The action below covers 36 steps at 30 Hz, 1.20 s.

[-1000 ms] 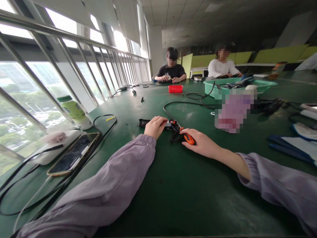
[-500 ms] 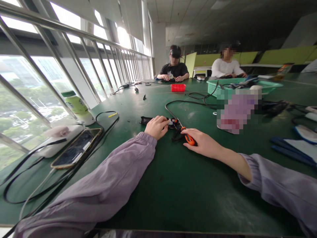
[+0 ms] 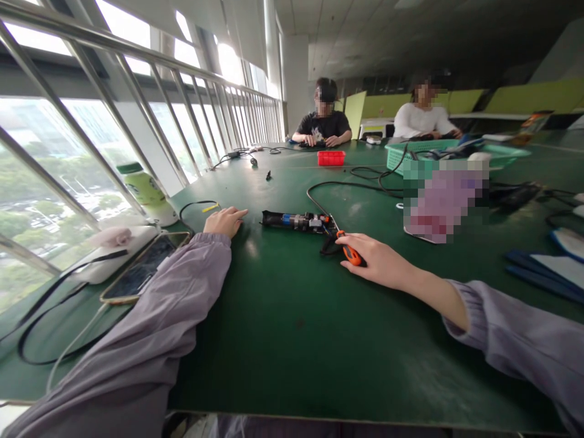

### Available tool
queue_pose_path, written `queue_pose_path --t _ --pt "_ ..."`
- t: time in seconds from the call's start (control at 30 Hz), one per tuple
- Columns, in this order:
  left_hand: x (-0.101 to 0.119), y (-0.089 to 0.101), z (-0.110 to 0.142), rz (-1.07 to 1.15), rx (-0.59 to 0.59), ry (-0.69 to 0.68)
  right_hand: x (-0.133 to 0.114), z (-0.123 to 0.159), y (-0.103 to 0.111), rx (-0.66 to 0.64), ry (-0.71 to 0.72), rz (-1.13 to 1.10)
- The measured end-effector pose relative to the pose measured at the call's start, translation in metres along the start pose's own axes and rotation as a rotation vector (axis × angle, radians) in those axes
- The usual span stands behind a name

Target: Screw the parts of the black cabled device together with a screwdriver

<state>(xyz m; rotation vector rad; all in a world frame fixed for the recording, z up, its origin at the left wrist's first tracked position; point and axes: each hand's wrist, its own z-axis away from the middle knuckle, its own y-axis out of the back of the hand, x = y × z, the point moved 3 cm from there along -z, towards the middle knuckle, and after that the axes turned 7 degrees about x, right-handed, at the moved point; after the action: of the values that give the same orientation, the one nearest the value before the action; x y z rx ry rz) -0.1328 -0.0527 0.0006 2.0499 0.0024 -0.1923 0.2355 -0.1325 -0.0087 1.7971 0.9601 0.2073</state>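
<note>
Fingers of our right hand (image 3: 378,260) close around an orange-and-black screwdriver (image 3: 351,253); those of our left hand (image 3: 223,222) reach out loosely, with nothing visible in them, just left of the black device (image 3: 296,221). That device lies on the green desk (image 3: 274,328), long axis running left to right, its dark end toward our left fingers, blue, silver and orange parts exposed. At its right end, the screwdriver's shaft slants away from us; we cannot tell whether the tip touches.
</note>
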Motion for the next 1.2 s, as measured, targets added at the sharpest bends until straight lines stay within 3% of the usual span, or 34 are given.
queue_pose_path --t 0.13,0.47,0.83,1.2 --pt "0.010 0.000 -0.002 -0.077 -0.025 0.000 -0.001 0.000 0.000 0.000 0.011 0.000" --pt "0.010 0.001 -0.004 -0.108 -0.066 0.094 -0.001 0.000 0.000 0.008 0.018 0.010" --pt "0.018 0.005 -0.006 -0.201 -0.118 -0.020 -0.001 0.001 0.001 0.019 0.023 0.003" --pt "0.006 0.004 -0.001 0.025 0.097 0.230 0.000 0.000 0.000 -0.004 0.008 0.016"
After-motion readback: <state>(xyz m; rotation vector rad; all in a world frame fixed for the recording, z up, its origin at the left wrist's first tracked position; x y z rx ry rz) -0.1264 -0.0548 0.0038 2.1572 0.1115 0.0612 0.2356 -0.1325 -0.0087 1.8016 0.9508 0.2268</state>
